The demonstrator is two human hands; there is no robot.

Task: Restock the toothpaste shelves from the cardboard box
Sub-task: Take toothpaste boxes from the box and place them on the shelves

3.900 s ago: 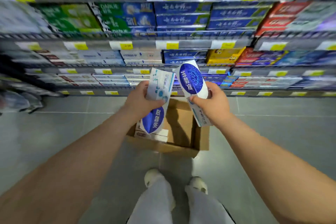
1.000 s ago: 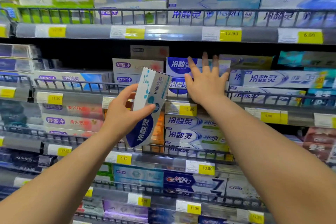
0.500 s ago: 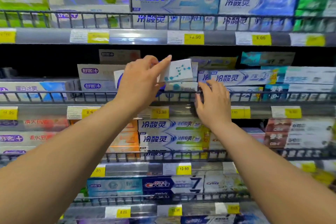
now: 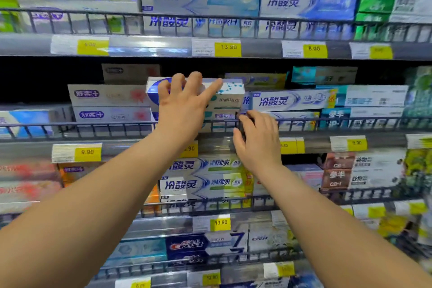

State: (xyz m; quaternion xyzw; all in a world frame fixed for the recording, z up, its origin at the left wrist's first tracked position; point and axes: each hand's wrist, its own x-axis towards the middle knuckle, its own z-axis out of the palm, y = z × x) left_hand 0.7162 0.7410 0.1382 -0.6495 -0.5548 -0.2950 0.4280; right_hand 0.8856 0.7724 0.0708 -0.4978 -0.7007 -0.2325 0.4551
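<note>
A white and blue toothpaste box (image 4: 228,97) lies lengthwise on top of a matching box (image 4: 221,115) on the middle shelf. My left hand (image 4: 184,103) rests over its left half, fingers curled over the top edge and the index finger stretched along the front. My right hand (image 4: 256,140) is lower and to the right, its fingertips curled at the wire shelf rail (image 4: 112,125) just beside the lower box's right end. The cardboard box is out of view.
Stacked toothpaste boxes fill the shelves above, below and on both sides, each row behind a wire rail. Yellow price tags (image 4: 227,48) line the shelf edges. A dark gap (image 4: 35,82) sits at the left of the middle shelf, above the low stacks.
My left hand has laid the box flat on the stack and slid it leftwards into line. My right hand has curled its fingers at the rail. The view has moved closer.
</note>
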